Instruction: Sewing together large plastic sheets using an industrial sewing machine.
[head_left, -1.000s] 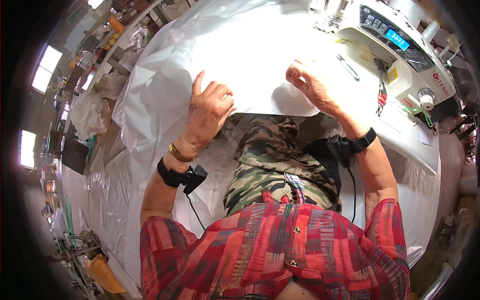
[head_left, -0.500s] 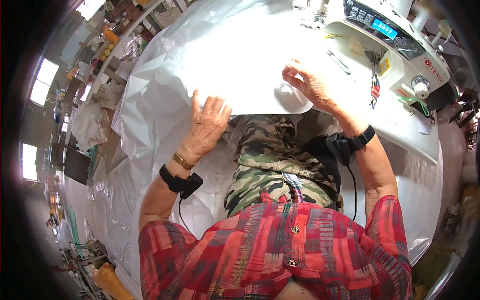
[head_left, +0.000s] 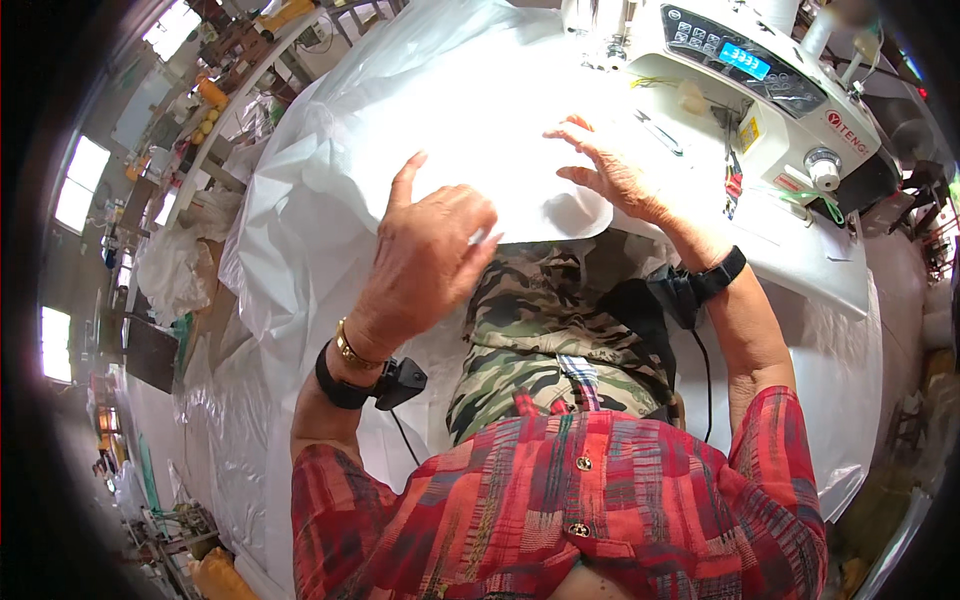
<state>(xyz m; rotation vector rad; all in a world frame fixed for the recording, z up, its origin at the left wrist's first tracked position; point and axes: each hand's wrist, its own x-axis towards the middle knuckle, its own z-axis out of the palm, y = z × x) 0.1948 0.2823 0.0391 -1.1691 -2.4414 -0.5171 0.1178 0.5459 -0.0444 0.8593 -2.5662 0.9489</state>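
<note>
White fabric (head_left: pixel 335 190), glaringly lit in the middle, lies across the sewing table and hangs down on the left; its near edge curves above my lap. Over its near left part is my left hand (head_left: pixel 425 250), raised, with the index finger stretched out and the other fingers loosely bent; I see nothing held. To the right, my right hand (head_left: pixel 615 180) is over the fabric's right part with fingers and thumb apart, holding nothing visible. Whether its fingertips touch the fabric, I cannot tell. A white sewing machine (head_left: pixel 790 110) with a lit blue display stands at the upper right.
Thread snips (head_left: pixel 659 133) lie on the white tabletop (head_left: pixel 790 240) beside the machine, near a red-handled tool (head_left: pixel 733 185). Green cord (head_left: pixel 832 208) sits by the machine's knob. Clear plastic sheeting (head_left: pixel 215 420) covers the left side, near a cluttered shelf (head_left: pixel 240 110).
My left hand has lifted off the fabric and moved right, looking larger. My right hand's fingers have spread from a closer curl. The view has shifted slightly.
</note>
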